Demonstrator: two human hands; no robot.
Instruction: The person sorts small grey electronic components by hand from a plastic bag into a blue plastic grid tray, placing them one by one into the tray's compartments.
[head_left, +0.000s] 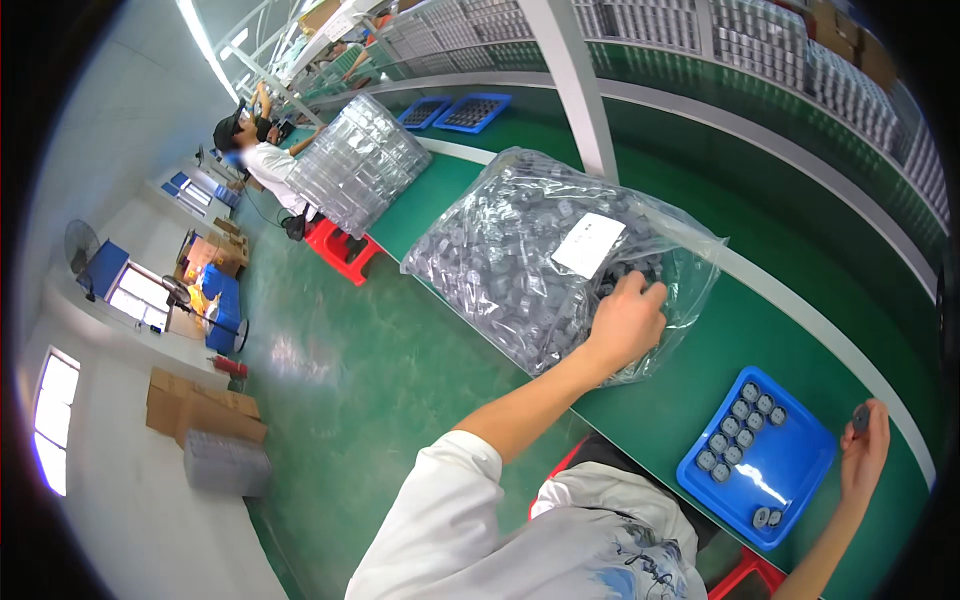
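Note:
A large clear plastic bag (490, 265) full of small grey plastic parts lies on the green bench, with a white paper label (590, 245) on top. My left hand (630, 318) is at the bag's open mouth, its fingers curled down among the parts; what they grip is hidden. Held up between the fingers of my right hand (868, 450) is a round grey plastic part (861, 418), just beyond the right side of a blue tray (790, 465). Rows of similar round parts (744, 425) fill the tray's far left area, and two more lie at its near corner.
Stacked clear plastic trays (360, 160) stand farther along the bench (690, 400), beside a seated person in a white shirt (270, 165). Two blue trays (472, 113) sit beyond them. A white post (575, 90) rises behind the bag. Red stools (340, 250) and cardboard boxes (205, 405) stand on the floor.

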